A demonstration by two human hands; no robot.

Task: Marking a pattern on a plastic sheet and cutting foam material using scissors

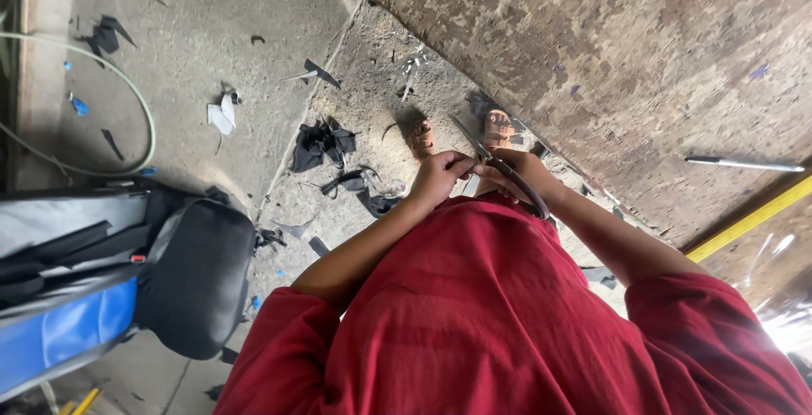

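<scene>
Both our hands meet at waist height: our right hand (518, 171) grips large scissors (499, 165), our left hand (440, 176) pinches at the blades. We would keep fingertips clear of the edges. Black scraps (326, 142) litter the floor (211, 51).

Worn wooden table (609, 51) at 2 o'clock carries a pen (744, 164); concrete floor (211, 60) has black scraps (321, 144) near 11.
</scene>
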